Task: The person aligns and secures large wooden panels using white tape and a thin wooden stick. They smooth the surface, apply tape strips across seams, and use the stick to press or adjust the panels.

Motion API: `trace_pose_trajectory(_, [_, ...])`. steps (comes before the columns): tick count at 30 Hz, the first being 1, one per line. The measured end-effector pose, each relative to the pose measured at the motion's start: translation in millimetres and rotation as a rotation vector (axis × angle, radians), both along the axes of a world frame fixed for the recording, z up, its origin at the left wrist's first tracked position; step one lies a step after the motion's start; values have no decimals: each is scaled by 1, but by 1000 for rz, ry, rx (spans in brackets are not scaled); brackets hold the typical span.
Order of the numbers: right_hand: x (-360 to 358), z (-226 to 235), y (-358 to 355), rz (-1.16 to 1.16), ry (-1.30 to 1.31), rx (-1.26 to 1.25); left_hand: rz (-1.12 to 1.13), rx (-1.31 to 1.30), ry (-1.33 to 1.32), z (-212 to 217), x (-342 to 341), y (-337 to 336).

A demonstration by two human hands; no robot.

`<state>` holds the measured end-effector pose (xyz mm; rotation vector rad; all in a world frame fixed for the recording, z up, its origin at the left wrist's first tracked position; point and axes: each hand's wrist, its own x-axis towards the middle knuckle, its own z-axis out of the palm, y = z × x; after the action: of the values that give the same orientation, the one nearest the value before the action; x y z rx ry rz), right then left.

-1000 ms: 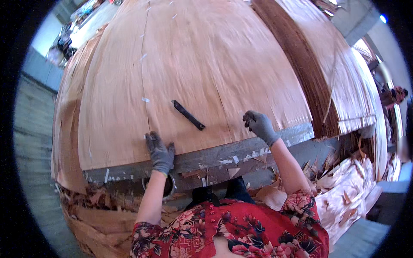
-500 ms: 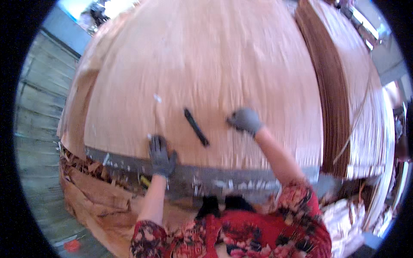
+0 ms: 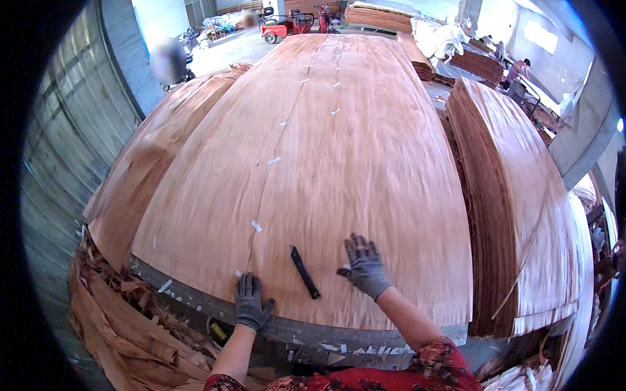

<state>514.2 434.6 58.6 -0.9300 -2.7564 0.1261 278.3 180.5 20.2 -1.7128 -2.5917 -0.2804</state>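
A large thin sheet of wood veneer [image 3: 365, 169] stretches away in front of me, with a long split on its left side bridged by short white tape pieces [image 3: 256, 226]. My left hand [image 3: 252, 305], in a grey glove, lies flat near the sheet's front edge, fingertips at a tape piece [image 3: 238, 274] on the split. To the right, my right hand [image 3: 368, 268], gloved too, is spread over the veneer; a small white bit shows by its thumb. Between the hands lies a black utility knife [image 3: 304, 272], touched by neither.
A tall veneer stack [image 3: 489, 215] stands on the right. Along the near edge runs a grey ledge [image 3: 306, 330] with tape scraps, a yellow-handled tool [image 3: 218, 331] beside it. Torn veneer [image 3: 124, 326] is heaped at lower left. Farther off are a red cart [image 3: 287, 26] and people.
The view has tilted up, showing more of the room. My right hand has gone from curled to spread fingers. My left hand stays near the front edge; the knife lies as before.
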Motion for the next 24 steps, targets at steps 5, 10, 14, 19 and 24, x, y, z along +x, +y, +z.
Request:
trace_pose_trajectory(5, [-33, -13, -27, -195, 16, -45, 2, -22, 31, 1, 2, 0])
trace_pose_trajectory(10, [-80, -15, -72, 47, 41, -247, 5, 55, -18, 1, 3, -1])
trace_pose_trajectory(14, [-87, -20, -86, -16, 48, -100, -11, 73, 10, 0, 4, -1])
trace_pose_trajectory(19, [-19, -10, -93, -16, 228, -465, -4, 93, -10, -8, 2, -4])
trace_pose_trajectory(24, [118, -2, -134, -506, 692, -993, -57, 204, -29, -32, -14, -8])
